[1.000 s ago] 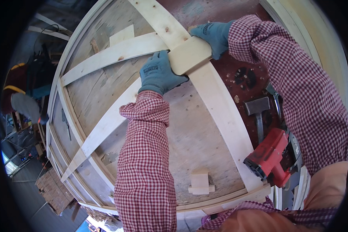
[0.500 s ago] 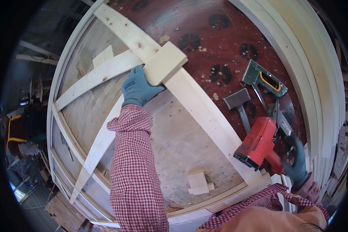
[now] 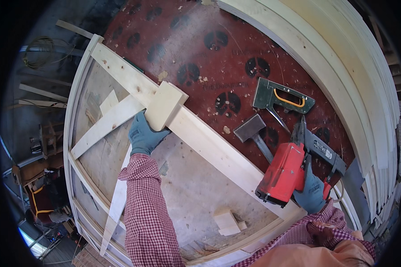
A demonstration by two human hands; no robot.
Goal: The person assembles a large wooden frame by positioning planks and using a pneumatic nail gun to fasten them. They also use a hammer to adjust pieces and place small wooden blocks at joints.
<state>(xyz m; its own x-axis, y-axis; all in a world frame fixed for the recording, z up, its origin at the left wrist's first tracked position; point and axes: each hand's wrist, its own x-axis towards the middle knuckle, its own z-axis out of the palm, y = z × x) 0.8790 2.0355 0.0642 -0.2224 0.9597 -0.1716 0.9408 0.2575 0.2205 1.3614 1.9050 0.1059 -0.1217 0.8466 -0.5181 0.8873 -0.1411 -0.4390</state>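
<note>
My left hand point(image 3: 146, 133), in a blue-grey work glove, grips the near end of a pale square wooden block point(image 3: 165, 106). This block lies on a long wooden slat point(image 3: 218, 147), close to where a shorter slat point(image 3: 109, 122) meets it from the left. At the right my right hand point(image 3: 312, 190), gloved alike, is closed round the handle of a red nail gun point(image 3: 280, 173) with a dark magazine. The gun is over the right end of the long slat. Its handle is partly hidden by the glove and the gun's body.
Beyond the gun lie a mallet point(image 3: 249, 127) and a dark green staple gun point(image 3: 283, 97) on a dark red panel point(image 3: 178, 26). Long curved strips point(image 3: 334, 89) are stacked along the right. Small wood offcuts point(image 3: 227, 221) rest inside the light wooden frame point(image 3: 69, 120).
My right hand has closed round the nail gun's handle. My left hand has stayed on the block. The whole view has shifted, moving the block lower and leftward in the picture.
</note>
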